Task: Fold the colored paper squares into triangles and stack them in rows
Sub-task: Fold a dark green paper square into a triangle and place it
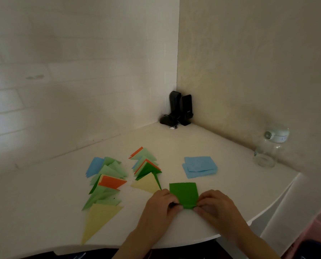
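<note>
A dark green paper square (184, 194) lies on the white table (44, 202) in front of me. My left hand (160, 204) pinches its near left corner and my right hand (214, 205) pinches its near right corner. To the left lies a row of folded triangles (105, 184) in light green, blue, orange and yellow, ending in a large yellow triangle (98, 219) at the near end. A second row of folded triangles (146, 167) runs beside it, with a yellow triangle (147, 183) nearest me. A small pile of unfolded light blue squares (199, 166) sits behind the green square.
Two black speakers (180, 109) with a cable stand in the far corner against the walls. A clear glass jar (268, 148) with a white lid stands at the right by the wall. The table's curved front edge (193, 242) runs just under my forearms.
</note>
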